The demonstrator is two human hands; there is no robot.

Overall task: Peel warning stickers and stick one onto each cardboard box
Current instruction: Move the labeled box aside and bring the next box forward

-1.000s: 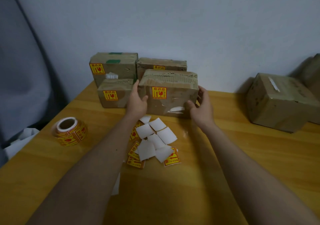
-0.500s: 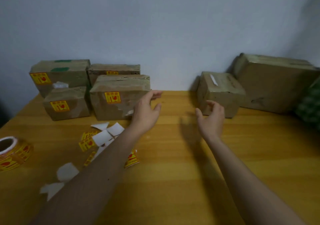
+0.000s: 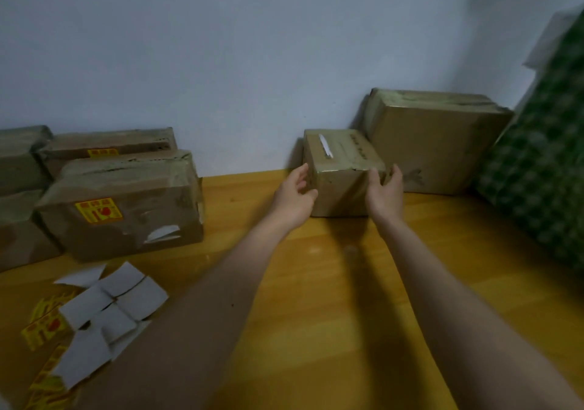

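A small plain cardboard box (image 3: 339, 172) stands at the back of the wooden table (image 3: 331, 315), with no sticker showing on it. My left hand (image 3: 294, 196) is at its left side and my right hand (image 3: 385, 193) at its right front corner, both with relaxed fingers, right at the box's sides. A stickered box (image 3: 126, 207) with a yellow warning sticker (image 3: 98, 210) sits at the left among several other stickered boxes (image 3: 107, 147). Loose yellow stickers (image 3: 44, 327) and white backing papers (image 3: 110, 302) lie at the lower left.
A larger plain cardboard box (image 3: 433, 144) leans against the wall behind the small one. A green patterned object (image 3: 543, 163) fills the right side. The wall runs close behind all the boxes.
Both hands let go of the stickered box at the left and moved right to the small plain box. The view turned right; the sticker roll left the frame.
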